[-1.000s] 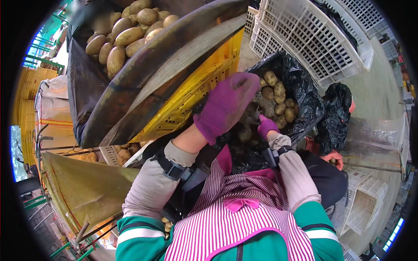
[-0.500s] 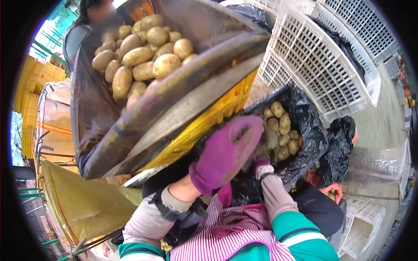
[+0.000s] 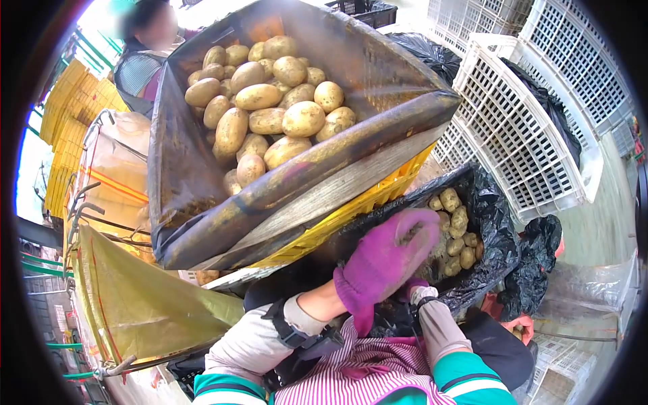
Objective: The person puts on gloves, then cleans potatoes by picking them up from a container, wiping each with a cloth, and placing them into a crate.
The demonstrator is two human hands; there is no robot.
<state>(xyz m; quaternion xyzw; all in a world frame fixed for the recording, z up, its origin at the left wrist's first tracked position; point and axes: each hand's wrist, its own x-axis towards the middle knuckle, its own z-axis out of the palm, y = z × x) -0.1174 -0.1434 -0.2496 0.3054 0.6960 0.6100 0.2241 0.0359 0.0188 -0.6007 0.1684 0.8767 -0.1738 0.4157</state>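
Observation:
My left hand (image 3: 388, 256), in a purple glove with dirt on it, is above the near side of a crate lined with black plastic (image 3: 496, 260). Its fingers curl together, and whatever they may hold is hidden. Lower down, my right hand (image 3: 417, 289), also purple-gloved, reaches into the same crate; its fingers are out of sight behind the left hand. Several small potatoes (image 3: 459, 226) lie inside the black lining, to the right of my hands. Ahead, larger potatoes (image 3: 260, 98) are heaped in a raised bin with a dark sheet lining (image 3: 310, 172).
A yellow crate (image 3: 324, 226) supports the raised bin's near edge. White slatted crates (image 3: 520, 128) stand at the right, with bunched black plastic (image 3: 530, 260) below them. A yellow-green sheet (image 3: 145, 297) hangs at the left. Another person (image 3: 148, 47) is behind the bin.
The view has shifted, so the bin, crates and hands appear farther right and lower. My left hand stays curled over the black-lined crate, and my right hand remains low inside it.

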